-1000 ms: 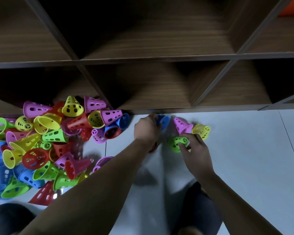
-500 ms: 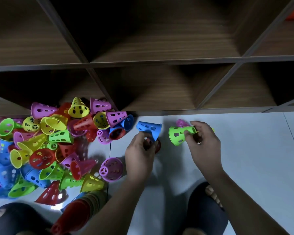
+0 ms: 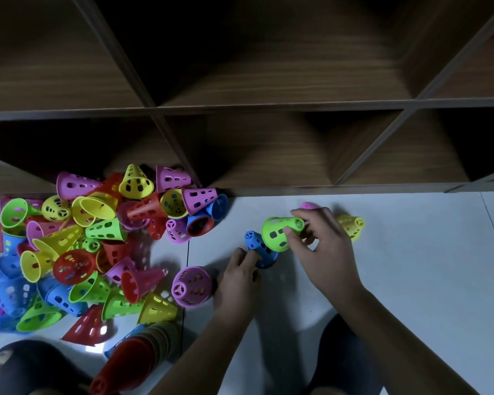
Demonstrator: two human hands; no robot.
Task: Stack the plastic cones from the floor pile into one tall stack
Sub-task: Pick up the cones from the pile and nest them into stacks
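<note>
A pile of perforated plastic cones [image 3: 97,246] in several colours lies on the white floor at the left. My left hand [image 3: 237,277] grips a blue cone [image 3: 258,246] that stands on a dark red one on the floor. My right hand [image 3: 320,252] holds a green cone [image 3: 280,232] tilted on its side, just above and right of the blue one. A yellow cone [image 3: 352,225] and a pink cone [image 3: 308,206] lie behind my right hand. A purple cone [image 3: 191,286] lies beside my left wrist.
A long stack of nested cones [image 3: 137,354], red at the near end, lies on the floor at the bottom left. Dark wooden shelf compartments [image 3: 268,155] rise along the far edge of the floor. My knees show at the bottom.
The blue cone went from lying sideways in my left hand to standing tip-up on the floor. My right hand carried the green cone left, close above it.
</note>
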